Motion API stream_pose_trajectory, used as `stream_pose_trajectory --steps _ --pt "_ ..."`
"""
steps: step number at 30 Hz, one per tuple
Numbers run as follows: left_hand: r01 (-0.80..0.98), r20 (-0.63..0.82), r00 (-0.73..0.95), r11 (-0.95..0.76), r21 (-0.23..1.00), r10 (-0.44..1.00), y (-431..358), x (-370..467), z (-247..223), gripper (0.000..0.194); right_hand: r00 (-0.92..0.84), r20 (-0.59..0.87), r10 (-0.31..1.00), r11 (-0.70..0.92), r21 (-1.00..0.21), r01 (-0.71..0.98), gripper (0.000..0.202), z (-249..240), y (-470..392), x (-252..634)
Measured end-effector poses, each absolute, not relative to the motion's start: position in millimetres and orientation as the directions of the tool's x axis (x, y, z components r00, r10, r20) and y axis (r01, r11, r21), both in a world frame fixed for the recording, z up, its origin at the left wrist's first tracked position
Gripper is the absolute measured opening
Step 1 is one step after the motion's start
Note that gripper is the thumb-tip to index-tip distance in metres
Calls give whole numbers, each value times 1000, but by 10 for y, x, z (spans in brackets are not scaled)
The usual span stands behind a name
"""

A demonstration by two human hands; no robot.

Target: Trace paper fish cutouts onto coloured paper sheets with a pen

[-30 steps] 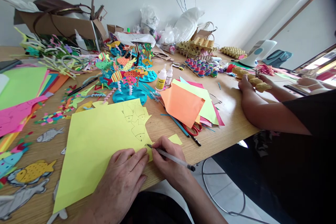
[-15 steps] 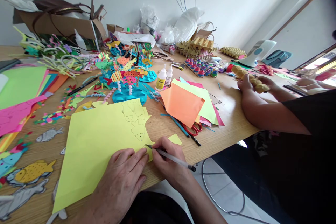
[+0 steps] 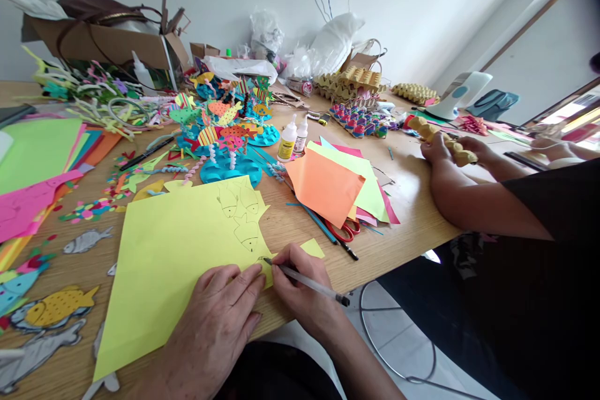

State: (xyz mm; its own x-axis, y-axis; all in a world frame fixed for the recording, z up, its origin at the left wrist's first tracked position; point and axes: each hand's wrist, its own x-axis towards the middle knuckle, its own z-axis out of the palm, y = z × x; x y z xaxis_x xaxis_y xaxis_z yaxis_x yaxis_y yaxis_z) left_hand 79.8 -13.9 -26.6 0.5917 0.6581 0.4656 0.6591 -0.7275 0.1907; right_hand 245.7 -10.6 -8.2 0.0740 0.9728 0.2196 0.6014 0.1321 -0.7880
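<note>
Drawing on the yellow sheet, laid on the tabletop, we pinch the pen in the curled right hand; the left hand, flattened and grasping nothing, rests near the tip. Steady pressure there should prevent slipping.

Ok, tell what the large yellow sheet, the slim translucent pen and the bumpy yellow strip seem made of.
Large yellow sheet: matte paper or card, being thin and without shine.
Slim translucent pen: probably smooth plastic, by its cloudy barrel.
Bumpy yellow strip: perhaps matte moulded pulp, given its egg-tray cups.
</note>
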Motion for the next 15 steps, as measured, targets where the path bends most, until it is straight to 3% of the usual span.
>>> stream_pose_trajectory --steps 15 --pt "645 481 588 -736 205 650 -130 805 -278 33 76 183 980 103 -799 593 7 -63 -114 2466"
